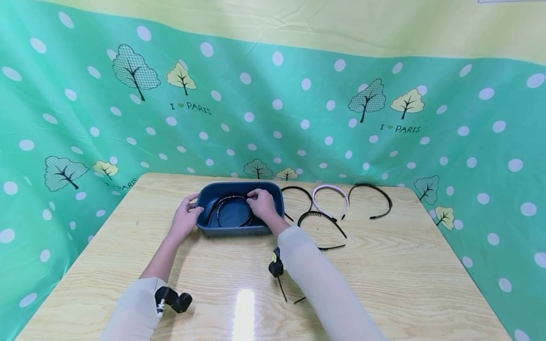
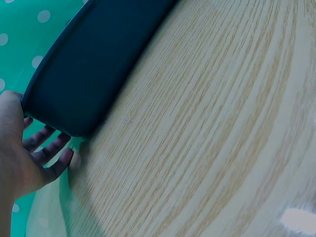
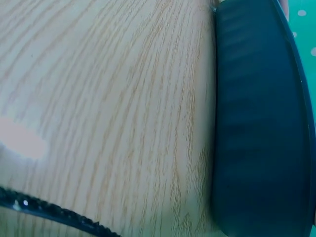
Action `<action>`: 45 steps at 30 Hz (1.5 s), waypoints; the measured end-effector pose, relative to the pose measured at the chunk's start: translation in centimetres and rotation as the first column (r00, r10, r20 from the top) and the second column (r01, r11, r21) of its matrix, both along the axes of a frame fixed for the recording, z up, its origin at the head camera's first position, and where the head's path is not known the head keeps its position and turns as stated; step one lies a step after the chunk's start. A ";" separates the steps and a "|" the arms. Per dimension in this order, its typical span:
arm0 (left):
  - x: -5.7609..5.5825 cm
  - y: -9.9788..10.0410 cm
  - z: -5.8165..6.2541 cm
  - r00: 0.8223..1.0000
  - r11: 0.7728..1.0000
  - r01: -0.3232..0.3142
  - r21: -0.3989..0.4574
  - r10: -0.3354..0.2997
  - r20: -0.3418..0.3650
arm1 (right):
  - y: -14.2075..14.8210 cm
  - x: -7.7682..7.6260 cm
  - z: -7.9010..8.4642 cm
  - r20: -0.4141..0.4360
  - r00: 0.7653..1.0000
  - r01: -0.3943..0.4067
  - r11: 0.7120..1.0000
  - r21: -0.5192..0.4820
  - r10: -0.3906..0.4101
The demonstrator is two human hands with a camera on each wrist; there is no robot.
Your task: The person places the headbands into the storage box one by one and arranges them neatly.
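A dark blue plastic bin (image 1: 234, 232) stands near the back edge of the table. My left hand (image 1: 185, 219) grips its left end, thumb over the rim and fingers along the outside; the left wrist view shows this hand (image 2: 29, 163) against the bin's outer wall (image 2: 94, 69). Inside the bin lie dark headbands (image 1: 218, 215), overlapping so that their number is unclear. My right hand (image 1: 262, 204) reaches over the front rim and pinches the end of one of them. In the right wrist view the bin's wall (image 3: 261, 123) hides that hand.
Right of the bin lie a pink headband (image 1: 314, 198), a black one (image 1: 308, 193), another black one (image 1: 381, 189) and a toothed black one (image 1: 313, 213). My right sleeve partly covers more dark headbands nearer the front. A polka-dot curtain (image 1: 277, 142) hangs behind the table (image 1: 405, 265).
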State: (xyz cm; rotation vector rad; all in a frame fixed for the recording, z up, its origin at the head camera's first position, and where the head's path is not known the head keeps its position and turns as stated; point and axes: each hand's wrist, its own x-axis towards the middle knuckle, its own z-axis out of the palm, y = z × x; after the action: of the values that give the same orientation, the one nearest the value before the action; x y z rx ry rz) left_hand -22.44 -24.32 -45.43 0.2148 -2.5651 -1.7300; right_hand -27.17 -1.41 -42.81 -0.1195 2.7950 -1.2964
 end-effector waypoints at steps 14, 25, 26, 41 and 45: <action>0.1 0.1 0.1 1.000 1.000 -0.001 -0.001 0.001 0.004 | 0.9 -0.1 0.1 0.021 0.999 -0.029 1.000 -0.010 0.029; 0.2 0.3 0.3 1.000 1.000 -0.010 -0.009 0.010 0.000 | 1.5 -0.1 0.8 -0.008 0.997 -0.077 0.997 -0.002 0.077; 0.2 0.3 0.4 1.000 1.000 -0.010 -0.008 0.010 0.002 | 1.6 -0.1 0.9 -0.011 0.997 -0.080 0.997 0.000 0.080; 0.2 0.2 0.2 1.000 1.000 0.000 -0.001 0.000 0.011 | 2.5 0.3 2.5 0.010 0.993 -0.116 0.993 -0.029 0.117; 0.2 0.1 0.2 1.000 1.000 0.000 -0.004 0.000 0.011 | 2.8 0.4 2.8 0.011 0.992 -0.122 0.992 -0.040 0.122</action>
State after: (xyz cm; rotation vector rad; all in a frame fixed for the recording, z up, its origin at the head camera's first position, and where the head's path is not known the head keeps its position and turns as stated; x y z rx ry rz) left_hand -22.20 -24.17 -45.23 0.2241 -2.5754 -1.7289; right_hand -26.79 1.36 -40.05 -0.2779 2.7042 -1.3180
